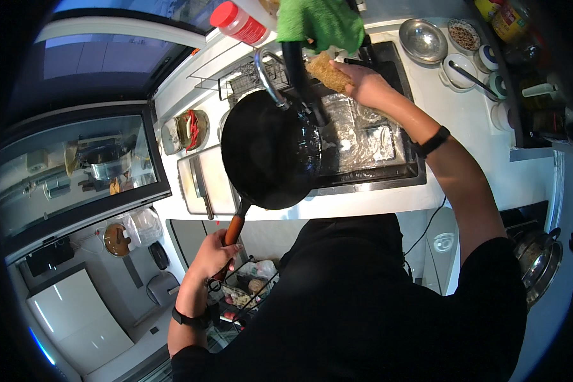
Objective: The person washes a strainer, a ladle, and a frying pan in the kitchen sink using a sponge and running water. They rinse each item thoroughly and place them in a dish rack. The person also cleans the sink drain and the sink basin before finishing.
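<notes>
My left hand (216, 255) grips the wooden handle (235, 230) of a black wok (267, 153). The wok's pan rests or hovers over the left part of a dark sink (363, 177); which of the two, I cannot tell. Wet streaks shine on its right inner side. In my right hand (370, 86) is a tan, fibrous scrubber (328, 71), held over the sink's far side. A chrome faucet spout (266, 71) curves down to the wok's far rim. Shiny water or wet film covers the sink bottom (363, 138).
A green cloth (322, 24) hangs over a black fixture beyond the sink. A knife (199, 184) lies on a white cutting board (186, 186) at left, near a dish with red chilies (192, 129). Metal and white bowls (422, 40) stand at right beside a dark condiment shelf (515, 110).
</notes>
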The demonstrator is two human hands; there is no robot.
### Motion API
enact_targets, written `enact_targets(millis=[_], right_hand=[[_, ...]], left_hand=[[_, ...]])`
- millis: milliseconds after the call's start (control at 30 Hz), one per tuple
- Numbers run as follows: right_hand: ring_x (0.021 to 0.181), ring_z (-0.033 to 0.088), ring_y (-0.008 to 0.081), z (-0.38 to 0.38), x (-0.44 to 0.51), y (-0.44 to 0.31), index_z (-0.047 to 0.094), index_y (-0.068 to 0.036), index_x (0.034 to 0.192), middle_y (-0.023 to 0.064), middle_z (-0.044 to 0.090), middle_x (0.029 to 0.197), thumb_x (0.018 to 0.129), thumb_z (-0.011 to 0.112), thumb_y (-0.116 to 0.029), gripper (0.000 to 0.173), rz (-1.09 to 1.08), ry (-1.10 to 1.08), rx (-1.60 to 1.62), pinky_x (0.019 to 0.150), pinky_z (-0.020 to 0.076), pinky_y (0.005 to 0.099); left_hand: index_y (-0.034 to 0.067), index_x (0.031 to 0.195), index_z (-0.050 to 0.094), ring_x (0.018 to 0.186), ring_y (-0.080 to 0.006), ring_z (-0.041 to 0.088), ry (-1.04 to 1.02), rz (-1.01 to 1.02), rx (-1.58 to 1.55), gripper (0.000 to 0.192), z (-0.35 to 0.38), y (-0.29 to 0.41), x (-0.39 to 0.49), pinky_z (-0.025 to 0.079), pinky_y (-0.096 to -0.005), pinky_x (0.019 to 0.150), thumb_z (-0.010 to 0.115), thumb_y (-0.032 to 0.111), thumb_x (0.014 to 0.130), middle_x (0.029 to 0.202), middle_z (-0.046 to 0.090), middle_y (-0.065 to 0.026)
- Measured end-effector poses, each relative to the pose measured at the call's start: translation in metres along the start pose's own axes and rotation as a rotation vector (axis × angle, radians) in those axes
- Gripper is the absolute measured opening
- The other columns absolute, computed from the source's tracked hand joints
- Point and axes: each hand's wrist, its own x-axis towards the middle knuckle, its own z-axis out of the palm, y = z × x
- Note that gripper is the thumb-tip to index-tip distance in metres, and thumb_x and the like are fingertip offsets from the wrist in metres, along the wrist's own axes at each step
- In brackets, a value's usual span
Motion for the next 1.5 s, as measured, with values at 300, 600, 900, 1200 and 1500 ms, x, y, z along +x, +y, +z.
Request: enact_targets(millis=[300,600,900,1200,1500], right_hand=[[0.124,0.066,0.0250,0.104,-0.063,0.042,0.062,-0.009,0.147,0.0117,0.066,0.146,0.093,0.069,-0.010,0.054,0.664,-0.293,0.626,0.107,0.0521,0.0412],[0.122,0.066,0.0401,0.189,-0.083,0.001,0.061,-0.013,0.147,0.0160,0.061,0.147,0.090,0.059,0.004,0.059,-0.027,0.240,-0.031,0.102,0.0552,0.0468],[0.110,0.067,0.0390,0.184,-0.037,-0.122,0.066,-0.005,0.134,0.0157,0.064,0.130,0.087,0.063,0.002,0.048,0.039,0.354,-0.215,0.093,0.0565,0.0470],[0.125,0.064,0.0320,0.203,0.199,-0.212,0.064,-0.007,0.136,0.0116,0.069,0.128,0.093,0.060,-0.009,0.043,-0.254,0.242,-0.666,0.104,0.0505,0.0452],[0.123,0.063,0.0398,0.192,0.003,-0.178,0.068,-0.002,0.132,0.0190,0.070,0.131,0.092,0.067,-0.007,0.041,0.017,0.191,-0.059,0.108,0.0505,0.0467]], left_hand=[[-0.002,0.111,0.059,0.055,-0.0123,0.060,-0.142,0.025,-0.163,0.019,-0.047,-0.067,-0.009,0.050,-0.0274,0.051,0.064,-0.001,0.093,0.076,0.062,-0.0037],[0.000,0.103,0.058,0.054,-0.0111,0.060,-0.182,0.031,-0.260,0.012,-0.101,-0.128,-0.009,0.049,-0.0270,0.052,0.065,-0.004,0.094,0.073,0.061,-0.0032],[-0.001,0.120,0.063,0.053,-0.0114,0.060,-0.196,0.031,-0.340,0.027,-0.133,-0.179,-0.008,0.050,-0.0277,0.051,0.064,-0.004,0.093,0.074,0.062,-0.0010],[-0.003,0.131,0.061,0.052,-0.0114,0.060,-0.230,0.011,-0.371,0.037,-0.135,-0.190,0.004,0.050,-0.0266,0.051,0.066,-0.002,0.095,0.073,0.061,-0.0020],[-0.003,0.121,0.061,0.053,-0.0112,0.061,-0.265,0.069,-0.179,0.025,-0.145,-0.147,0.015,0.050,-0.0262,0.052,0.065,-0.001,0.096,0.072,0.063,-0.0032]])
